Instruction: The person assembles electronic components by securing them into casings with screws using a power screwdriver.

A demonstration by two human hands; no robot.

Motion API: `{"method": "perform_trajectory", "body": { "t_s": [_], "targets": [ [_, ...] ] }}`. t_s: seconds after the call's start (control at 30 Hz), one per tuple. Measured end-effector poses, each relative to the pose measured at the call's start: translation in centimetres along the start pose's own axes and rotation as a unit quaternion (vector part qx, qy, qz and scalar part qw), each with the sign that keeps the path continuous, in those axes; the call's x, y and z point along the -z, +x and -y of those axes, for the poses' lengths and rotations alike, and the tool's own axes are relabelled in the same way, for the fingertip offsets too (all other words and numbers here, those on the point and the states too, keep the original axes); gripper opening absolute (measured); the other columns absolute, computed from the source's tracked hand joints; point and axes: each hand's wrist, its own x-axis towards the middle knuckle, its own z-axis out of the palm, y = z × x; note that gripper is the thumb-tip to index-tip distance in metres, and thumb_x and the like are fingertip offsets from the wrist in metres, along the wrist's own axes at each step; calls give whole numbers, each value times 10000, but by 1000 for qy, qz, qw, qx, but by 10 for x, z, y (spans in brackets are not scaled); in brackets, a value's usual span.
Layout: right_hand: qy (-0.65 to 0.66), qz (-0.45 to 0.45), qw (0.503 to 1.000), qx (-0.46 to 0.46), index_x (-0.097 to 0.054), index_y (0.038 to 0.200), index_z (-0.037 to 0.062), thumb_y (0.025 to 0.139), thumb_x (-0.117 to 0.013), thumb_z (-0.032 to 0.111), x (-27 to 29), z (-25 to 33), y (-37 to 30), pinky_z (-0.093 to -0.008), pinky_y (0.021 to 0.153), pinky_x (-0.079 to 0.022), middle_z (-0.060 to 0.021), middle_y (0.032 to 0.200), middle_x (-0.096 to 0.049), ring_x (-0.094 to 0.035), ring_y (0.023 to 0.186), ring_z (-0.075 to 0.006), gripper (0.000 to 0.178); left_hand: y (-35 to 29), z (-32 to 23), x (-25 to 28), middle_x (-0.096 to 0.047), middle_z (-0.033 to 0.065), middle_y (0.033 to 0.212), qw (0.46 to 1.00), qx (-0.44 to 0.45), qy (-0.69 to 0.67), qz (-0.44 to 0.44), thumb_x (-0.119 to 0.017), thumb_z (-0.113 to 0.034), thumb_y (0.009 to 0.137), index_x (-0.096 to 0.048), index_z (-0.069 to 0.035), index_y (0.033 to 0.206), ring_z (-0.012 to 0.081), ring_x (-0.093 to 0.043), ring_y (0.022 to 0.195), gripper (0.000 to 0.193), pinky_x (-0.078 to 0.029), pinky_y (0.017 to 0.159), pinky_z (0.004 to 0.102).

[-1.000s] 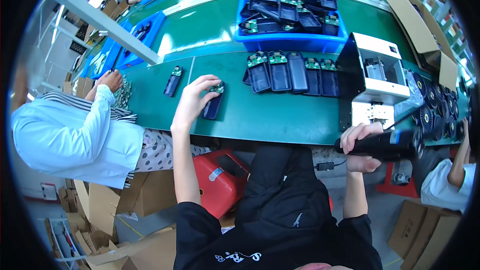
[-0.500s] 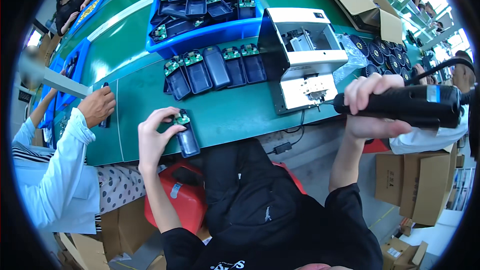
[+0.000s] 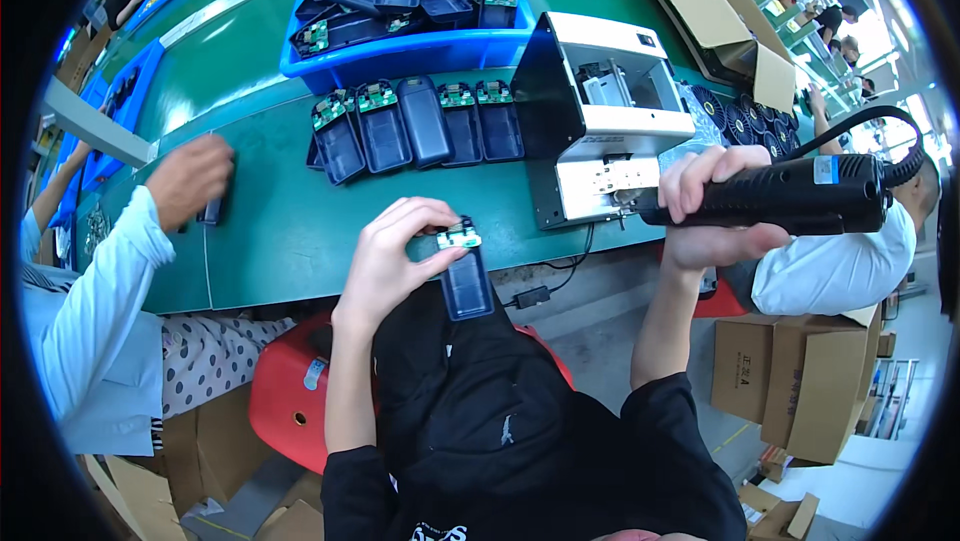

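Observation:
My left hand (image 3: 395, 251) pinches a dark blue plastic housing (image 3: 467, 289) by its top end, where a small green circuit board (image 3: 459, 236) sits. The housing hangs over the table's front edge, above my lap. In my right hand (image 3: 705, 206) is a black electric screwdriver (image 3: 790, 197), held level. Its tip meets the lower front of a silver and black screw feeder (image 3: 612, 121); the exact contact is too small to make out. Left of the feeder, several similar housings (image 3: 380, 136) lie in a row, most with green boards showing.
A blue bin (image 3: 390, 59) piled with more housings stands behind the row. Black round fan-like parts (image 3: 740, 121) and a cardboard box (image 3: 700, 1) are at the right. A co-worker's hand (image 3: 190, 176) works at the left. The screwdriver's cable (image 3: 860, 116) curls at the right.
My left hand has carried the housing to the right, toward the screw feeder. My right hand has brought the screwdriver slightly left against the feeder. The view has shifted a little.

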Motion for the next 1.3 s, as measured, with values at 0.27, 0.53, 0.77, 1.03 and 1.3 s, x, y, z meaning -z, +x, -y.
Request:
{"method": "perform_trajectory", "body": {
  "t_s": [0.27,0.53,0.77,1.03,1.3],
  "targets": [
    [147,79,986,3,-403,947,62,781,-510,861,-21,1,-29,-247,417,-414,-29,605,-463,-463,444,-123,823,14,-14,-32,-694,43,980,998,-6,2,55,-824,-95,719,-681,-56,939,187,-649,843,266,-502,764,305],
    [141,144,976,-81,-404,944,61,698,-578,880,-58,-20,-43,-252,436,-433,-37,613,-485,-488,466,-132,873,15,-12,-38,-687,19,964,998,-36,15,40,-830,-127,712,-668,-89,935,194,-642,818,279,-461,759,312],
    [125,164,976,-76,-413,952,60,681,-584,888,-61,-29,-53,-252,440,-428,-31,612,-480,-482,465,-131,888,12,-10,-37,-682,10,966,998,-26,7,49,-829,-129,712,-659,-99,944,201,-640,824,289,-455,745,308],
    [93,152,980,-90,-409,941,62,699,-578,881,-64,-27,-55,-249,431,-410,-27,607,-470,-472,462,-128,870,13,-8,-39,-662,39,952,998,-59,-5,31,-821,-124,727,-638,-68,946,219,-629,784,290,-464,739,342],
    [85,148,982,-79,-404,926,60,757,-554,853,-68,-29,-59,-242,416,-383,-25,598,-461,-447,445,-121,825,8,-17,-39,-647,105,1001,996,3,-75,37,-781,-36,758,-624,-13,984,303,-649,916,276,-541,797,366]
  ]
}}
